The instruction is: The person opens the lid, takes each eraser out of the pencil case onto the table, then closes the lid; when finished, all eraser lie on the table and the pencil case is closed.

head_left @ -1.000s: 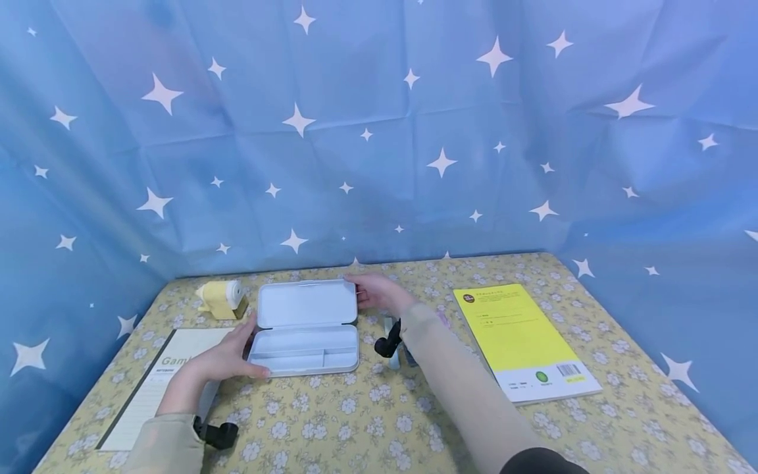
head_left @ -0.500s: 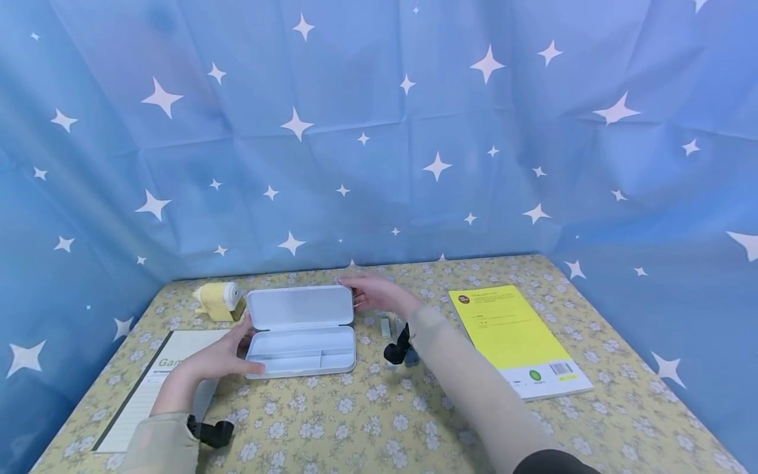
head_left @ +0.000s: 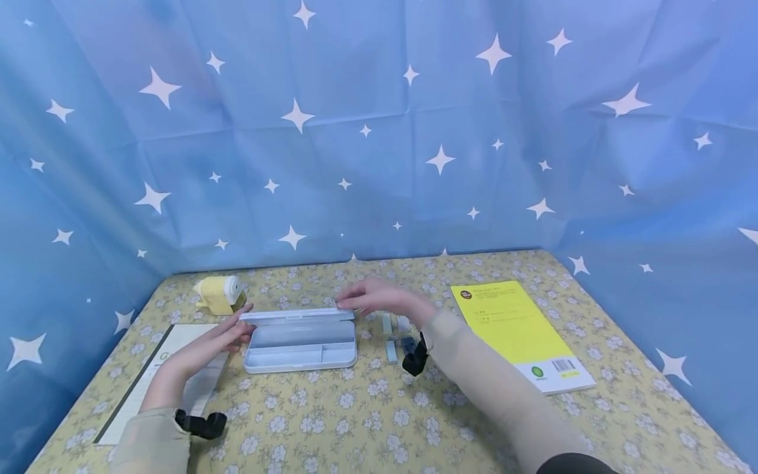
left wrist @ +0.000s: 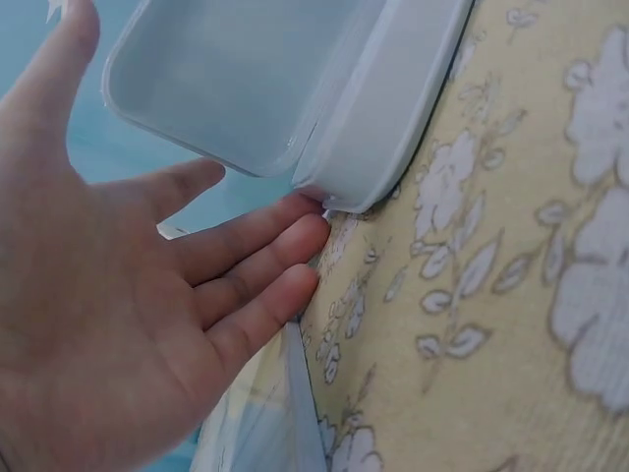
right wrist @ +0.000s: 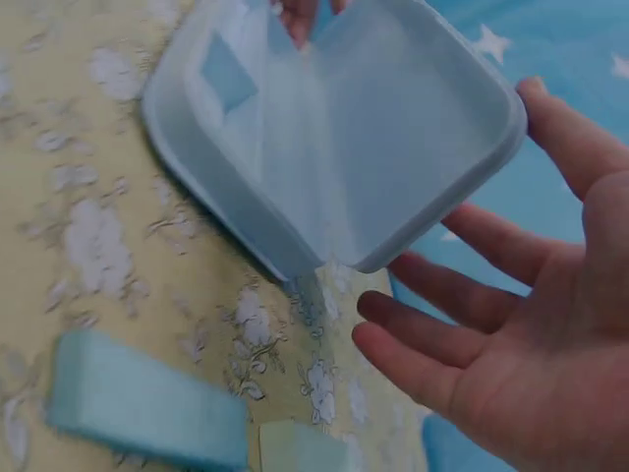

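A pale pencil case (head_left: pixel 283 367) lies on the table, its hinged lid (head_left: pixel 296 316) tilted up partway. Inside are divided compartments. My left hand (head_left: pixel 201 350) is at the case's left end. In the left wrist view its fingers (left wrist: pixel 260 241) are spread and fairly straight, with the fingertips by the hinge corner. At the right end, my right hand (head_left: pixel 385 297) touches the lid's corner. In the right wrist view the thumb (right wrist: pixel 570 133) lies at the lid's edge, and the extended index finger passes behind the lid.
A yellow-backed book (head_left: pixel 509 322) lies at the right, and a notebook (head_left: pixel 139 395) lies under the left forearm. A yellow pencil sharpener (head_left: pixel 219 294) stands at the back left. Pale blue-green blocks (right wrist: pixel 147 403) and a dark blue item (head_left: pixel 408 344) lie right of the case.
The lid has swung from leaning back to tilting forward over the case. My right hand has moved with it, and my left thumb has left the case's front edge.
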`<state>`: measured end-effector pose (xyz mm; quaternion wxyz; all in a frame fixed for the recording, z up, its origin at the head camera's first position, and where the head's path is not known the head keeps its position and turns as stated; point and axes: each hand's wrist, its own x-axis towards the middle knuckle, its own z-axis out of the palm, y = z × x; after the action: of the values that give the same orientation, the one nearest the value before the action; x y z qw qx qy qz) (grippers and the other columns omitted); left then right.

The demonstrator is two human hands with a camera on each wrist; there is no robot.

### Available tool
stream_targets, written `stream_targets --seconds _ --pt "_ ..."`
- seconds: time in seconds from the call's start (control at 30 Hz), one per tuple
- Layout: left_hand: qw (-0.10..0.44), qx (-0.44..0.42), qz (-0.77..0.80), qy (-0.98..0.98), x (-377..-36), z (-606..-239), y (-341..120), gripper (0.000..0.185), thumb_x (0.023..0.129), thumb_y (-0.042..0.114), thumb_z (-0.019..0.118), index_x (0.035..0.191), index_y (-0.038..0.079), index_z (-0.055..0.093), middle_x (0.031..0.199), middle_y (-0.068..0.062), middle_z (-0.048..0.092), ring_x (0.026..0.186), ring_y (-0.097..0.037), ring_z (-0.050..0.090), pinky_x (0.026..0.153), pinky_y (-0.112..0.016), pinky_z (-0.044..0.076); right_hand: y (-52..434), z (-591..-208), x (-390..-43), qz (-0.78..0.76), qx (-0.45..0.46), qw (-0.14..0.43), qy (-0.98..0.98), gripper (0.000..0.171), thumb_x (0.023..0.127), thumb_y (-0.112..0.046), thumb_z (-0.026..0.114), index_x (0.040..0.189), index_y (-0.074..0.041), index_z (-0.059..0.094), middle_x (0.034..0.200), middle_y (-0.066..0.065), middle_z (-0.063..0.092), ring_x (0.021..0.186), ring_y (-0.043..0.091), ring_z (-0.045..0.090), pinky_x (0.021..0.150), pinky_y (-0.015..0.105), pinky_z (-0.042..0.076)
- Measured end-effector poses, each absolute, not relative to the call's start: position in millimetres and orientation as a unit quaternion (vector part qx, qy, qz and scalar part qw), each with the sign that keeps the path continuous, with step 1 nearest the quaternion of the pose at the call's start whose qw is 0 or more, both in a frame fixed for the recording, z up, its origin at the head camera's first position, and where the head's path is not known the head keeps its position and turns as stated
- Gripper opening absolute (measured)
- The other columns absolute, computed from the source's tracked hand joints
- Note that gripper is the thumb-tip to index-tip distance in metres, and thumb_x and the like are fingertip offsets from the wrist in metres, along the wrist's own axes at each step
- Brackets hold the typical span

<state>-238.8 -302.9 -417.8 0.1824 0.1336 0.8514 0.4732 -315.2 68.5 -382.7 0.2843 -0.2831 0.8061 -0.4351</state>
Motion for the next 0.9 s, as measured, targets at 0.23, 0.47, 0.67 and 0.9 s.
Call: stream_targets --seconds 0.23,0.47,0.67,0.9 --pt "0.144 0.181 0.457 0.859 -236 -417 -303 0.063 0.105 0.030 0.043 0.156 0.009 0.015 0.156 -0.026 0.018 0.136 -0.050 0.026 0.101 -0.067 0.027 64 -384 -300 -0.322 -0.362 0.242 0.841 0.056 0.094 -0.043 0.061 0.141 -0.012 0.052 0.142 0.001 0.049 0.132 0.028 0.044 0.101 0.039 0.042" --pt "0.151 0.203 0.414 0.874 -245 -408 -285 0.073 0.095 0.032 0.062 0.154 0.010 0.026 0.156 -0.022 0.023 0.139 -0.049 0.020 0.101 -0.067 0.028 65 -387 -290 -0.287 -0.358 0.222 0.860 0.056 0.091 -0.042 0.066 0.140 -0.018 0.053 0.144 0.003 0.047 0.129 0.022 0.046 0.098 0.038 0.043" --pt "0.185 0.245 0.375 0.875 -249 -398 -279 0.077 0.089 0.030 0.071 0.151 0.006 0.033 0.154 -0.027 0.022 0.138 -0.052 0.016 0.100 -0.068 0.028 62 -390 -282 -0.260 -0.376 0.198 0.867 0.058 0.090 -0.046 0.067 0.139 -0.019 0.053 0.143 0.002 0.049 0.125 0.017 0.050 0.096 0.034 0.044" --pt "0.197 0.281 0.334 0.878 -249 -392 -277 0.083 0.085 0.030 0.076 0.151 0.005 0.033 0.153 -0.033 0.016 0.138 -0.055 0.007 0.098 -0.072 0.025 65 -392 -276 -0.239 -0.387 0.176 0.873 0.058 0.090 -0.045 0.067 0.139 -0.016 0.053 0.140 0.002 0.051 0.119 0.015 0.054 0.094 0.032 0.045"
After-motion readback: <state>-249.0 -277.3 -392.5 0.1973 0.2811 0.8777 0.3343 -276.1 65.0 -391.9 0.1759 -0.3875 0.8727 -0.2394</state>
